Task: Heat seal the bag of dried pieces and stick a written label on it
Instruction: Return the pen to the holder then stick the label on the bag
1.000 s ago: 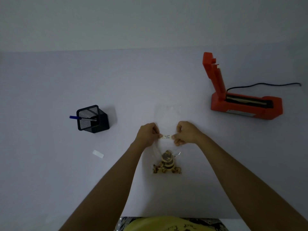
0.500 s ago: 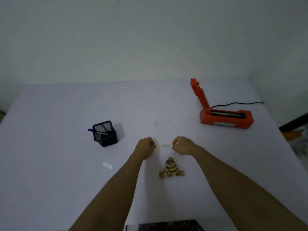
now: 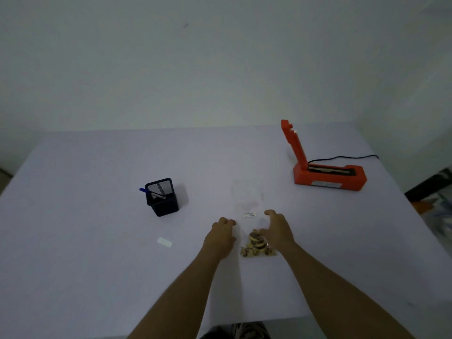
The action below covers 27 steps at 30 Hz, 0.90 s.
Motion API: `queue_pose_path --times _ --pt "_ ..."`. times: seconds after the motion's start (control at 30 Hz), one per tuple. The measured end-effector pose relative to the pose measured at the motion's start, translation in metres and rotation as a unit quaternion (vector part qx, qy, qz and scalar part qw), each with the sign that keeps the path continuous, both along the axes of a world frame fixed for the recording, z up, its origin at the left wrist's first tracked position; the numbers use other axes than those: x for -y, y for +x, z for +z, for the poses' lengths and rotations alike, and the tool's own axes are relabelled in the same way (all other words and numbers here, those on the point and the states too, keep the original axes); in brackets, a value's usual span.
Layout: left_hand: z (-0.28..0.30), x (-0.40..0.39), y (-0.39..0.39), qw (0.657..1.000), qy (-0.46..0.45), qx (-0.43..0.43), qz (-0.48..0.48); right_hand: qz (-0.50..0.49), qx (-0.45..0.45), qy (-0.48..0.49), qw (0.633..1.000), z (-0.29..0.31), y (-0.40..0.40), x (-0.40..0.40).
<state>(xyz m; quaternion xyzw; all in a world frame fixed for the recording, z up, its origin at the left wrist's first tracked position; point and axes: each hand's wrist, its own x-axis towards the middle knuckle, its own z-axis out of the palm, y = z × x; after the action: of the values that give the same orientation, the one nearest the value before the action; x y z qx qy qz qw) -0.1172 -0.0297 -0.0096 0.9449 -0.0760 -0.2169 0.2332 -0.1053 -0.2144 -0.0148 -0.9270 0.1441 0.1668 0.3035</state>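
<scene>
bag (image 3: pixel 247 199): clear, flat on table (image 3: pixel 97 277) mid-front; pieces (image 3: pixel 256 245) bunched at near end, far end empty and flat; lies lengthwise away from the person, likely so the film gives a smooth face for sticking
label (image 3: pixel 249 214): on bag just past the pieces, between the two hands; looks stuck, neither hand touching it
left hand (image 3: pixel 220 237): loosely curled, holding nothing; just left of bag, probably steadying the edge
right hand (image 3: pixel 278 231): fingers spread wide, holding nothing; over bag's right side, beside the pieces; contact with film unclear
sealer (image 3: pixel 327 177): orange, arm raised, far right, well apart from bag; looks parked
pen (image 3: pixel 151 193): in cup (image 3: pixel 162 197), left of bag; looks put away
strip (image 3: pixel 164 242): white, left front; likely label backing
hard to see: bag outline nearly invisible; seal line not discernible; label writing unreadable; dim frame
</scene>
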Motion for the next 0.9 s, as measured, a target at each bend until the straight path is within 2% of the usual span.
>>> queue_pose_path --times 0.1,0.17,0.23,0.47,0.9 --pt "-0.01 0.007 -0.007 0.984 0.078 0.05 -0.154 0.12 0.075 -0.093 0.985 -0.006 -0.01 -0.003" --pt "-0.015 0.007 -0.006 0.971 0.121 0.069 -0.194 0.213 0.065 -0.142 0.964 -0.006 -0.015 -0.005" --pt "-0.019 0.005 -0.005 0.963 0.146 0.084 -0.209 0.26 0.048 -0.155 0.952 -0.009 -0.019 -0.003" --pt "-0.015 -0.002 0.003 0.965 0.129 0.091 -0.207 0.244 0.01 -0.129 0.961 -0.02 -0.027 0.024" --pt "-0.016 0.027 0.028 0.968 0.149 0.072 -0.189 0.254 0.11 -0.275 0.921 -0.018 -0.011 0.006"
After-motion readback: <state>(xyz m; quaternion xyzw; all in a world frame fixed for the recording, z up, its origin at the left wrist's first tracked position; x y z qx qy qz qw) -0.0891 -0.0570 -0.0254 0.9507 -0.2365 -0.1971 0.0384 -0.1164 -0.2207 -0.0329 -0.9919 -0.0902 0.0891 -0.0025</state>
